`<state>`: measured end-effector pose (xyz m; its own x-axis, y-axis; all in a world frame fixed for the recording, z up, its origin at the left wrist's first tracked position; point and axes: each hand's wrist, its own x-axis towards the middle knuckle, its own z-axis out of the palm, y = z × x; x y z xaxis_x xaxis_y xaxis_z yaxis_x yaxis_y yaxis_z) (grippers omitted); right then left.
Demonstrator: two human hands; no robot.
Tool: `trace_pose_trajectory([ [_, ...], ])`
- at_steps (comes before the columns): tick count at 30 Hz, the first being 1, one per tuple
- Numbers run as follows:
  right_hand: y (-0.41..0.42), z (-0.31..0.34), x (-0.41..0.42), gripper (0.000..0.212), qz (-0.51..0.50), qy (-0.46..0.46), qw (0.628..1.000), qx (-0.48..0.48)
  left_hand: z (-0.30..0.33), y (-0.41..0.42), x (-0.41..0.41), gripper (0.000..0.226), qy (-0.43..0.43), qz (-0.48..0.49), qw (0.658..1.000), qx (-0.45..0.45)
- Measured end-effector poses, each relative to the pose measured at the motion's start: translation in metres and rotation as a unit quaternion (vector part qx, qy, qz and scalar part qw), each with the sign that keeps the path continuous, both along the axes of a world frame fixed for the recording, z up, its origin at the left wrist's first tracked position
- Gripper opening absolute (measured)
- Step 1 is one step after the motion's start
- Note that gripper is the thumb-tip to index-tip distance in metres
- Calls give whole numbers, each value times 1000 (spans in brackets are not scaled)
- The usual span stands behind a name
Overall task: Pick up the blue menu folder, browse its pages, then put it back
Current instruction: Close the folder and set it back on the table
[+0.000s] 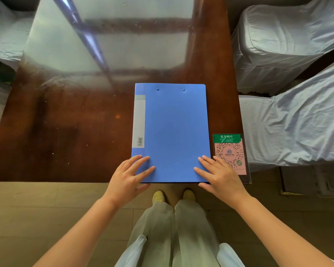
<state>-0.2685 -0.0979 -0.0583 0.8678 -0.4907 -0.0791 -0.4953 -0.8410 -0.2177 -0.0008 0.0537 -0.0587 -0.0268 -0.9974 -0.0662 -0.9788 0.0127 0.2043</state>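
The blue menu folder (174, 130) lies closed and flat on the dark wooden table (69, 132), its near edge at the table's front edge. A pale label strip runs along its left spine. My left hand (129, 178) rests with spread fingers on the folder's near left corner, thumb below the table edge. My right hand (220, 176) lies with spread fingers on the near right corner, thumb under the front edge. Neither hand has lifted it.
A pink and green QR code card (230, 151) in a clear sleeve lies just right of the folder. Chairs in pale fabric covers (289, 120) stand along the table's right side. The tabletop has a glossy reflective cover. My legs and shoes show below.
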Motion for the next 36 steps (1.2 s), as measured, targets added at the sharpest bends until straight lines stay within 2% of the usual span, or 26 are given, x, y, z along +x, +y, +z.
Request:
trace_pose_trajectory([
  [36, -14, 1, -15, 54, 24, -28, 999, 14, -9, -2, -7, 54, -9, -9, 1000, -4],
])
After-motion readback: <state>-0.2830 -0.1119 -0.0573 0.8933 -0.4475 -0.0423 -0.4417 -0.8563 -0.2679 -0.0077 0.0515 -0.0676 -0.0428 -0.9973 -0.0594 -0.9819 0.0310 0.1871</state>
